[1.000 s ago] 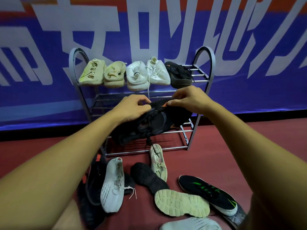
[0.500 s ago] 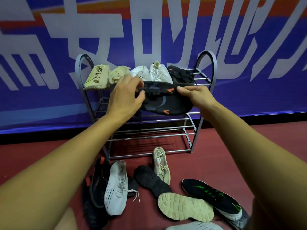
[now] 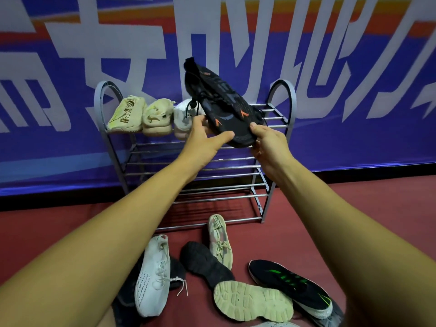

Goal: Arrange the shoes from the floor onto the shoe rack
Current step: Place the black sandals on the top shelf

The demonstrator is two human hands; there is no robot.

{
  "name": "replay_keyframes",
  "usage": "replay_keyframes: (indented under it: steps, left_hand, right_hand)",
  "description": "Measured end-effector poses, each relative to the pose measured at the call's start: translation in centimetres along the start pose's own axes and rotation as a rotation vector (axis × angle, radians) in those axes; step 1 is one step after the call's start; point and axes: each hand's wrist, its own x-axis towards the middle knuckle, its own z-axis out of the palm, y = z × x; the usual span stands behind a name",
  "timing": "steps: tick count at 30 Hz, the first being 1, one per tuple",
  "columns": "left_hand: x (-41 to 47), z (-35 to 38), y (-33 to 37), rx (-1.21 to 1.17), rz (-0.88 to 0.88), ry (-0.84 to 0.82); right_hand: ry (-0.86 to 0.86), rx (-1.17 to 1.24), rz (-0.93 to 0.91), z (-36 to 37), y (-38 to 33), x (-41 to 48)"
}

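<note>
A black shoe with orange marks (image 3: 221,102) is held tilted, heel up, in front of the top shelf of the grey metal shoe rack (image 3: 286,100). My right hand (image 3: 269,143) grips its toe end from below. My left hand (image 3: 204,135) touches its left side with fingers spread. Two beige shoes (image 3: 127,114) and a white shoe (image 3: 182,119) stand on the top shelf; whatever lies behind the black shoe is hidden. The lower shelves hold nothing.
Several shoes lie on the red floor in front of the rack: a white sneaker (image 3: 153,274), a beige shoe (image 3: 219,241), a black shoe sole-up (image 3: 205,263), a pale sole (image 3: 252,300), a black-and-green shoe (image 3: 290,284). A blue banner wall (image 3: 354,90) stands behind.
The black shoe has been lifted from middle-shelf height to above the top shelf and tipped heel up. Both hands rose with it.
</note>
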Motion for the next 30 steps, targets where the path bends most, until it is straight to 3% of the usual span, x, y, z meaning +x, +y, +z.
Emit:
replay_keyframes:
  steps: [9, 15, 22, 30]
  left_hand:
    - [1.4, 4.4, 1.7, -0.144, -0.051, -0.088]
    - [2.2, 7.2, 1.6, -0.106, -0.095, -0.188]
    - [2.9, 10.6, 1.7, -0.195, -0.185, -0.053]
    - [3.7, 12.6, 2.0, -0.169, -0.172, -0.120]
  right_hand:
    - [0.037, 0.205, -0.006, -3.0, 0.1, 1.5]
    - [0.141, 0.288, 0.021, -4.4, 0.8, 2.9]
    - [0.238, 0.349, 0.056, -5.5, 1.4, 4.8]
    - [0.266, 0.313, 0.069, -7.4, 0.9, 6.0]
